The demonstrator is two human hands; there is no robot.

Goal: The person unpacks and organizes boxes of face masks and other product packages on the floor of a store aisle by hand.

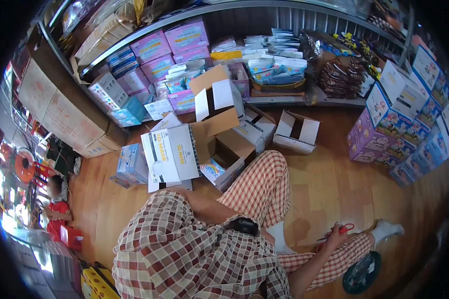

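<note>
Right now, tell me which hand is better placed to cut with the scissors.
Right, most likely. The right hand already holds the scissors, out to the right, apart from the boxes. The left hand can't be made out; only part of that arm shows.

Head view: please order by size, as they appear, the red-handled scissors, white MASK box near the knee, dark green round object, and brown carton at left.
1. Brown carton
2. White MASK box
3. Dark green round object
4. Red-handled scissors
Distances from the camera differ, so true sizes are unsure.
</note>
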